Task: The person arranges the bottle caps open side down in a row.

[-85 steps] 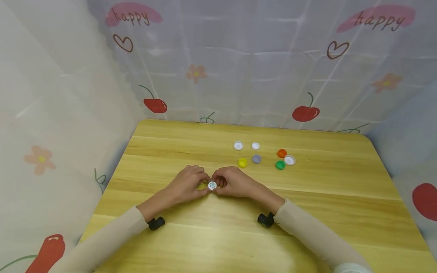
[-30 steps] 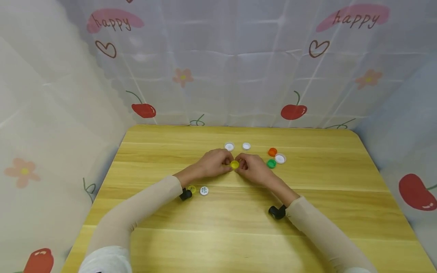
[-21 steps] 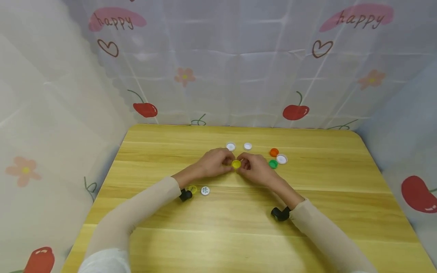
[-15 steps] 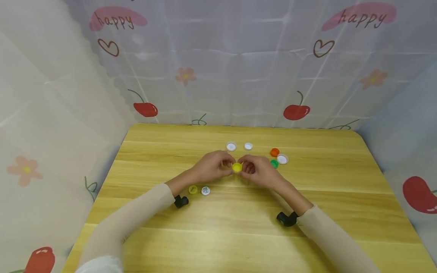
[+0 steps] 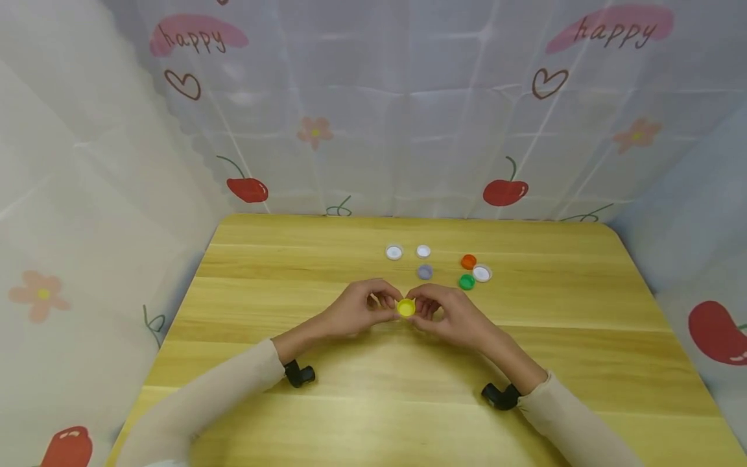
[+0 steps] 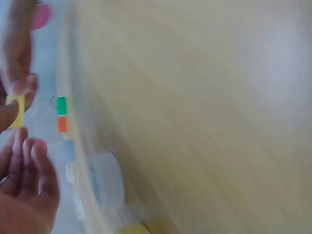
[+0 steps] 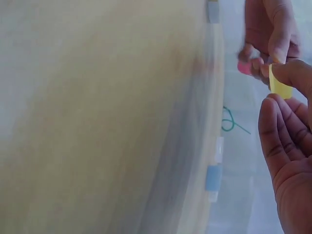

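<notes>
A yellow bottle cap [image 5: 406, 307], hollow side up, is held between the two hands over the middle of the table. The left hand [image 5: 358, 308] pinches its left side with thumb and fingers. From the other side, the right hand [image 5: 452, 314] pinches the same cap. Both wrist views also catch this yellow cap [image 6: 20, 112] [image 7: 281, 85] between the fingertips, raised off the wood. In the left wrist view, a white cap [image 6: 107, 180] stands near and the edge of a second yellow cap [image 6: 134, 229] shows at the bottom; the left hand and forearm hide both from the head view.
Behind the hands lie a lavender cap [image 5: 425, 272], two white caps [image 5: 394, 251] [image 5: 423, 251], an orange cap [image 5: 469, 261], a green cap [image 5: 467, 281] and another white cap [image 5: 482, 273]. A patterned curtain [image 5: 373, 130] borders the wooden table [image 5: 397, 402].
Both hands let go of the printed white cap, then took the yellow cap from the back group. They have since drawn it toward the person, uncovering the lavender cap.
</notes>
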A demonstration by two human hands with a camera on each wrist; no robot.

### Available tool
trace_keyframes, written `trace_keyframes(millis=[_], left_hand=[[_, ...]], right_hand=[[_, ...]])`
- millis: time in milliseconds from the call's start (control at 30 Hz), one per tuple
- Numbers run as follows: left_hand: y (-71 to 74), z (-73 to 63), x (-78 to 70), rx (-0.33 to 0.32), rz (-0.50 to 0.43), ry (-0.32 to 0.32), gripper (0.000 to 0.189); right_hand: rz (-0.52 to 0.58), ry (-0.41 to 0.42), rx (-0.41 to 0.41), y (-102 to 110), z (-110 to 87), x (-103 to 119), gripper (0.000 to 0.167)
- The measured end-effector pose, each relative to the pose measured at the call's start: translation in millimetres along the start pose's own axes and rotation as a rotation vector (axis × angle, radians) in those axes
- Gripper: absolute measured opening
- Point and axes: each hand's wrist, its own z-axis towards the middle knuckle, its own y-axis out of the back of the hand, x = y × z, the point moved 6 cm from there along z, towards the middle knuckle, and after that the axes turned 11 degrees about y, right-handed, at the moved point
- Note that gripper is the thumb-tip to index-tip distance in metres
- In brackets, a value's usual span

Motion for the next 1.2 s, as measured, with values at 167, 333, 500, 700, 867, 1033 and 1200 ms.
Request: trace_keyframes(millis=[167,333,500,700,867,1033,1200], left_hand=[[4.8,2.6,9.6,0.139,-0.273,0.162,0.019],[6.2,4.5,10.2,0.205,-0.306,0.218,0.019],[3.9,4.1,9.4,0.240,-0.318,0.227,0.017],[7.5,1.6,6.4,0.194,-0.290,0.193,0.012],[19.2,-2.8,-8.7,0.047,-0.014,0.002,0.007],[24.5,-18.1,-44.8,-0.166,0.439,-0.425,0.016],[15.8,-31.0,-67.1,-0.305,0.635,-0.739,0.020]], right_hand=[[-0.007,0.064,-0.032,3.0,-1.0,3.9,0.038],[-0.050,0.134,-0.023,4.0,0.7,11.9,0.040],[-0.071,0.147,-0.003,2.3,1.7,17.6,0.039],[-0.079,0.155,-0.032,-0.7,2.5,18.8,0.041],[0.022,0.044,-0.066,-0.2,0.4,8.4,0.040],[0.300,-0.094,-0.044,-4.4,-4.1,-4.7,0.020],[0.538,-0.071,-0.010,-12.1,-4.7,-5.5,0.021]])
